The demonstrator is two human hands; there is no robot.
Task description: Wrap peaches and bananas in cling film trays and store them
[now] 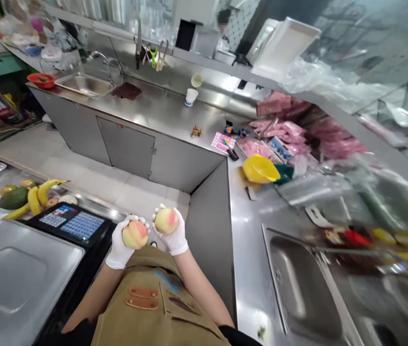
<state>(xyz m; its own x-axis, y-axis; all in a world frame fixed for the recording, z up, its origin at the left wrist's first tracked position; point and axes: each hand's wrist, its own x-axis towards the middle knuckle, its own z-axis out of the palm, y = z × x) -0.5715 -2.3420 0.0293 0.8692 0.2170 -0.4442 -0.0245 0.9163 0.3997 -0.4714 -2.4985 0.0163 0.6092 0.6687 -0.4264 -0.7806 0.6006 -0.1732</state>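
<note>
Two white-gloved hands grip peaches, fingers curled around the fruit: the left hand holds one peach, the right hand a second peach, just apart, close in front of an olive apron. Beside them lies a black touchscreen terminal, then bananas on the steel bench; a steel sink sits farther off.

Peaches: two. White-gloved hands: two. Steel sinks: two. Red bowl: one.
</note>
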